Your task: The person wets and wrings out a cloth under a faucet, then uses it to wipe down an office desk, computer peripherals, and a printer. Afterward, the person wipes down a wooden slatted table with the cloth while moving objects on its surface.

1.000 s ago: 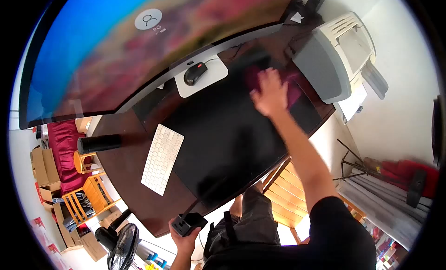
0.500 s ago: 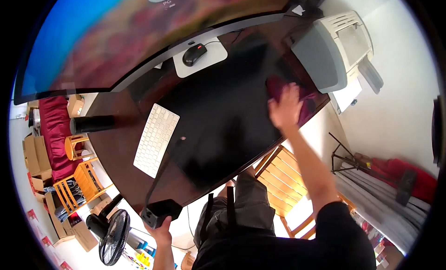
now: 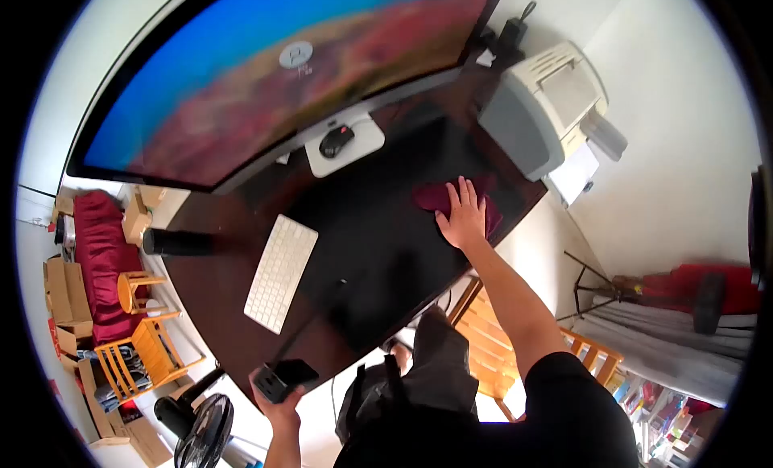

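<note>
My right hand [image 3: 465, 218] lies flat with fingers spread on a maroon cloth [image 3: 432, 197], which rests bunched on the black desk mat [image 3: 378, 218]. At the desk's near left edge my left hand [image 3: 278, 404] is wrapped round a black box-shaped device [image 3: 282, 379], its kind unclear. A dark cable runs from this device up across the desk toward the mat. Left of the mat is a white keyboard [image 3: 281, 273], lying at a slant between my two hands.
A large monitor [image 3: 306, 82] spans the back of the desk. A black mouse [image 3: 336, 141] sits on its white base [image 3: 366, 142]. The printer [image 3: 531, 114] stands at the right, a black cylinder [image 3: 177, 243] at the left. Below are a wooden chair [image 3: 483, 339] and a fan [image 3: 205, 436].
My right hand and the maroon cloth have slid a little away from the printer, further onto the mat. The camera view has shifted. My left hand still holds the black device.
</note>
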Tool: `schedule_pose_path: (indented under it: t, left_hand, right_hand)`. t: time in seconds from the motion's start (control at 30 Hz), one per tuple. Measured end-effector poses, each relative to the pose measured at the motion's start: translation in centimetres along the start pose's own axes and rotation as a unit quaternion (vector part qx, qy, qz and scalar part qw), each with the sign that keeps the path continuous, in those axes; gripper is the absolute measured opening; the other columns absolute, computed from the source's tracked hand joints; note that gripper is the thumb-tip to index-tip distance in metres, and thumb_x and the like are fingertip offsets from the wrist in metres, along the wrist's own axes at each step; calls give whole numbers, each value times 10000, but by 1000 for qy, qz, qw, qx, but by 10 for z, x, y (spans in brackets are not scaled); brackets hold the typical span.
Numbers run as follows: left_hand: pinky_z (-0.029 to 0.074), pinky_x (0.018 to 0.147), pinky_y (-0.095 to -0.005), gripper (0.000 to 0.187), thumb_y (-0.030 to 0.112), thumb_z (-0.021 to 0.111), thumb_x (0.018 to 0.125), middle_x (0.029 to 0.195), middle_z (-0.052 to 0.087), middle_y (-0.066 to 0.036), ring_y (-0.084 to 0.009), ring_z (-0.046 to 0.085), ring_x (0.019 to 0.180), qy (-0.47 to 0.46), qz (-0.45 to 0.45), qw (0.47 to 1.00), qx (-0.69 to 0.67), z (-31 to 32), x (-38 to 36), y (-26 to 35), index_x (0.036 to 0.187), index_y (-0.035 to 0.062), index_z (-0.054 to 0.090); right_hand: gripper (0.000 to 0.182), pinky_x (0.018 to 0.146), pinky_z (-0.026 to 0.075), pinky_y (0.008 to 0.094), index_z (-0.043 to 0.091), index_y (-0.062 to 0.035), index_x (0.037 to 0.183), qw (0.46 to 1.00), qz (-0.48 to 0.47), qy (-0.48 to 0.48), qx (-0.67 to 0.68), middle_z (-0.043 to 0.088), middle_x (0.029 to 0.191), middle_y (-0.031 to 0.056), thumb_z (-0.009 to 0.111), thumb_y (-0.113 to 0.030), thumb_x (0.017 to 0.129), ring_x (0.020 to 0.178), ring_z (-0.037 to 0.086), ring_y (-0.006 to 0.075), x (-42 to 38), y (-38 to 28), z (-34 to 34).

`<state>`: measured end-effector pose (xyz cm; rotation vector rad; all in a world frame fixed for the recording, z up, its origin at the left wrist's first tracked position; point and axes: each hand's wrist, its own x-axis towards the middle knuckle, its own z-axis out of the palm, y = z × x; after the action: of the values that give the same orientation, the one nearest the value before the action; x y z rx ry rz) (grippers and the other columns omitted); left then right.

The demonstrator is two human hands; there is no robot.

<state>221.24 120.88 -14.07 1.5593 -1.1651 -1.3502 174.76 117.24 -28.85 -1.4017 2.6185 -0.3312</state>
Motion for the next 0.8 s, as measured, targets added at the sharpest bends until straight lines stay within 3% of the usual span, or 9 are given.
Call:
schedule_pose_path:
  t: [0.13, 0.23, 0.33, 0.43, 0.47, 0.53, 0.63, 0.77, 0.8]
  left_hand:
    - [459, 897, -334, 713, -38, 792, 542, 1077, 524, -72, -179, 538, 995, -120, 42, 991, 45, 60, 5, 25, 1154, 45, 436]
    - [442, 927, -349, 684, -41, 792, 583, 1127, 534, -105, -195, 537, 1030, -223, 83, 971, 5, 150, 15, 74, 1161, 39, 436]
    - [428, 949, -348, 698, -3, 809, 596, 1182, 524, -112, -215, 531, 1076, -278, 264, 922, 49, 261, 41, 126, 1189, 36, 443]
    - [433, 949, -350, 711, 2, 803, 644, 1233, 506, -109, -206, 533, 1101, -332, 334, 881, 40, 374, 62, 184, 1241, 42, 419]
    - [427, 951, -356, 696, 26, 816, 629, 1203, 505, -113, -231, 527, 1093, -320, 330, 888, 11, 415, 67, 204, 1221, 55, 450]
    - [436, 936, -361, 677, 55, 823, 630, 1165, 497, -120, -261, 534, 1071, -301, 335, 893, -21, 493, 78, 243, 1207, 62, 468]
    - [483, 867, -355, 659, 64, 809, 657, 1166, 475, -142, -265, 573, 1026, -322, 310, 886, -124, 603, 110, 279, 1203, 44, 440]
    - [485, 810, -298, 562, 57, 798, 667, 993, 619, -86, -153, 596, 924, -291, 315, 903, -9, 714, 166, 294, 1118, 26, 464]
    - [487, 819, -327, 581, 71, 807, 634, 994, 632, -120, -212, 616, 947, -252, 338, 905, 50, 742, 190, 278, 1104, 23, 470]
  right_hand:
    - [716, 1094, 182, 604, 323, -52, 1433, 998, 40, 39, -27, 222, 1524, 188, 485, -437, 852, 1424, 167, 334, 0, -20, 15]
    - [752, 1086, 155, 632, 336, -45, 1421, 995, -91, -25, 21, 203, 1524, 204, 526, -467, 827, 1423, 152, 355, -40, -43, 12]
    - [738, 1092, 166, 617, 363, -96, 1422, 975, -181, -124, 20, 201, 1533, 172, 528, -504, 830, 1428, 154, 305, -48, -33, 3]
    - [642, 1054, 267, 568, 439, -105, 1362, 940, -205, -121, 246, 325, 1468, 152, 530, -477, 847, 1358, 294, 292, -36, -5, 33]
    - [614, 1038, 295, 553, 455, -107, 1346, 927, -222, -111, 282, 365, 1443, 151, 528, -466, 854, 1334, 333, 294, -31, 5, 39]
    - [561, 996, 357, 495, 475, -105, 1326, 944, -263, -132, 148, 437, 1386, 152, 546, -410, 860, 1293, 393, 308, -25, 16, -11]
    - [551, 973, 382, 467, 464, -113, 1337, 915, -300, -195, 188, 400, 1423, 145, 584, -335, 847, 1291, 399, 298, -13, 35, -14]
    - [533, 972, 383, 470, 465, -129, 1340, 897, -314, -224, 214, 398, 1433, 123, 573, -320, 854, 1293, 396, 287, -1, 45, -9]
    - [528, 973, 381, 471, 463, -135, 1343, 892, -313, -242, 219, 397, 1435, 113, 568, -314, 858, 1295, 393, 284, 0, 45, -10]
